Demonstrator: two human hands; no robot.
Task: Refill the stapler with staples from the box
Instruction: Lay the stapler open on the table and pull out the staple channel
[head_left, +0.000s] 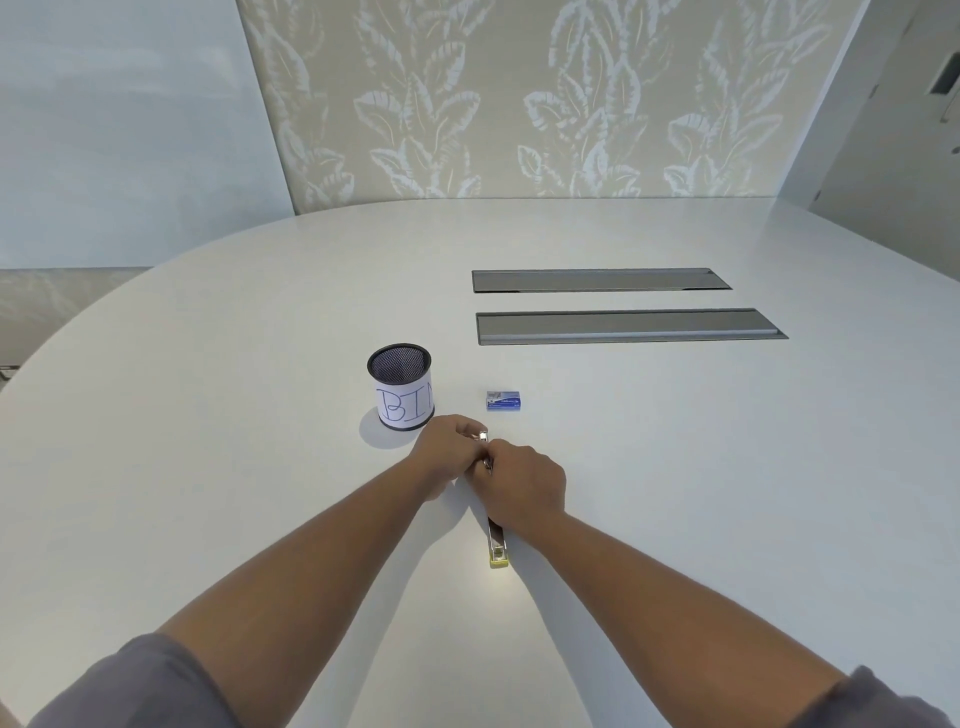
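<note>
Fingers of our left hand (447, 451) are curled around the far end of the stapler (497, 545), and the fingers of our right hand (524, 480) are wrapped over its middle, so both hands are gripping it and touching each other. The stapler lies opened out flat on the white bench (675, 467), a long metal strip pointing toward us, with its yellowish tip sticking out below our right wrist. We can't tell if there are any staples in it since the hands cover most of it. The little blue staple box (503, 400) sits just beyond our hands, closed as far as we can see. Left of it is a black mesh cup (400, 385) with a paper label reading "BIN". Two metal cable hatches (623, 304) are further back.
</note>
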